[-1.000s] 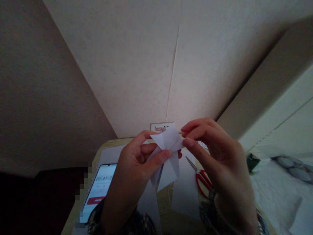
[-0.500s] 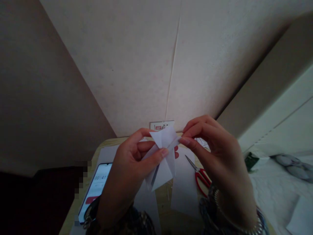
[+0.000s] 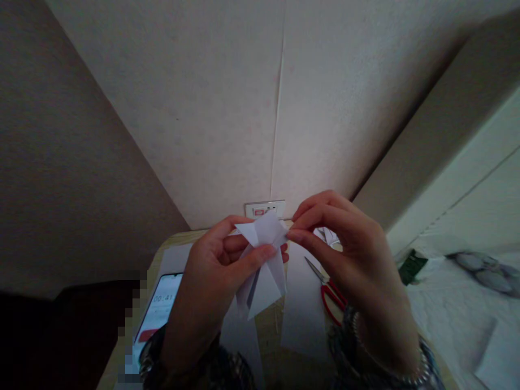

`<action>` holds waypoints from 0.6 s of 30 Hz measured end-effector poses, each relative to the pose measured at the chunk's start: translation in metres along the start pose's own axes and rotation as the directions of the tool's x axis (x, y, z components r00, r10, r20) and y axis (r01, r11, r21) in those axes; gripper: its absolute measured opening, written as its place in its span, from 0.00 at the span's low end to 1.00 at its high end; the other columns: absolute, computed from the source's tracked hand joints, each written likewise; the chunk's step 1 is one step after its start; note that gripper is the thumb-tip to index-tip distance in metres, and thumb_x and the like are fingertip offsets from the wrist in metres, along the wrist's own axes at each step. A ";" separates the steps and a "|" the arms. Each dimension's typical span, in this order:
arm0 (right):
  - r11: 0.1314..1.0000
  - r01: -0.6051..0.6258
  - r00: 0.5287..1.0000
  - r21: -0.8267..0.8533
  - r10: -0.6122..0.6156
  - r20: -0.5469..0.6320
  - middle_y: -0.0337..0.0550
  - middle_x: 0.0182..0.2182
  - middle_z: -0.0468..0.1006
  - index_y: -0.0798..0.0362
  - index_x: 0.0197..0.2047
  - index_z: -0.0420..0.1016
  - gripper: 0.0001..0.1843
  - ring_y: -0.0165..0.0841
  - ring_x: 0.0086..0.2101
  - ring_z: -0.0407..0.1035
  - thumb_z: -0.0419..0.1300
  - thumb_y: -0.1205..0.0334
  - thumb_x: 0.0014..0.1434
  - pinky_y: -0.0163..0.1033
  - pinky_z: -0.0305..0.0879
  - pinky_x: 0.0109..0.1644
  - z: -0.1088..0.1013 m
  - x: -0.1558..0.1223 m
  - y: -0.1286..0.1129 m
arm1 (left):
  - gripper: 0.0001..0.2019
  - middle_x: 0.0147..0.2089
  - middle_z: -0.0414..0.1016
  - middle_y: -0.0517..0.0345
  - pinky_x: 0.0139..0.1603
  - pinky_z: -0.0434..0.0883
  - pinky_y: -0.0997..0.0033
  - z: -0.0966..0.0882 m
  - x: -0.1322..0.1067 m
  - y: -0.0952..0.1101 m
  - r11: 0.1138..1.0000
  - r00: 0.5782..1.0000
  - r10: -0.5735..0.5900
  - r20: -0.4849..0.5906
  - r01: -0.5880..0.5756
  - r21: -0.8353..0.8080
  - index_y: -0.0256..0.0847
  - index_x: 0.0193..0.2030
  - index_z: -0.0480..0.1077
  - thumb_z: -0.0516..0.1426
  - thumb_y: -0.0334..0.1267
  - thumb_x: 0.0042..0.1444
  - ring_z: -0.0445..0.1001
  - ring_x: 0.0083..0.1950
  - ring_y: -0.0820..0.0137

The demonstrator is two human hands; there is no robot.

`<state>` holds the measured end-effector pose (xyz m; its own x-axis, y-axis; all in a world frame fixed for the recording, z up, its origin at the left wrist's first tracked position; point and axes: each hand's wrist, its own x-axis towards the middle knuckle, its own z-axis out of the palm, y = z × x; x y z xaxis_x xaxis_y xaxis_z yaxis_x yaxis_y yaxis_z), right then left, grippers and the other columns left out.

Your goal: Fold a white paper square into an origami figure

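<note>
A folded piece of white paper [image 3: 266, 290] with several pointed flaps is held up above the wooden table. My left hand [image 3: 227, 262] grips its middle, thumb across the front and fingers behind. At the upper right of the paper, my right hand [image 3: 345, 238] pinches a small flap between thumb and fingertips. Part of that flap is hidden by the fingers. Below my right hand lie scissors [image 3: 331, 298] with red handles, their blades pointing up and left on a white sheet [image 3: 300, 309].
Left of my left hand, a phone [image 3: 160, 303] showing a timer lies on the table [image 3: 272, 346]. A wall socket [image 3: 264, 208] sits behind the paper. To the right are a white quilted surface [image 3: 450, 319], a green packet [image 3: 413, 267] and a pair of glasses [image 3: 483, 271].
The view has shifted slightly, so hands and paper sit a little further left. My right hand has come closer to the paper's middle, bringing the pinched flap inward.
</note>
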<state>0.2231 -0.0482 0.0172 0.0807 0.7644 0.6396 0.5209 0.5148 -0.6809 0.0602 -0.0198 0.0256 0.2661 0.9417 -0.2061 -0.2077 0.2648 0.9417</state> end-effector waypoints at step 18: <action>0.995 -0.083 0.985 -0.062 0.091 0.148 0.36 0.30 0.79 0.54 0.32 0.78 0.08 0.30 0.33 0.74 0.69 0.66 0.63 0.34 0.67 0.38 0.007 -0.002 0.003 | 0.10 0.17 0.79 0.71 0.19 0.61 0.83 -0.006 0.001 -0.008 0.954 0.985 0.157 -0.067 -0.133 0.269 0.46 0.30 0.75 0.72 0.36 0.46 0.71 0.18 0.76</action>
<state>0.2185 -0.0454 0.0121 0.0011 0.8573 0.5148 0.5642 0.4245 -0.7081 0.0562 -0.0202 0.0160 0.1663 0.9833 -0.0735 0.0193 0.0713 0.9973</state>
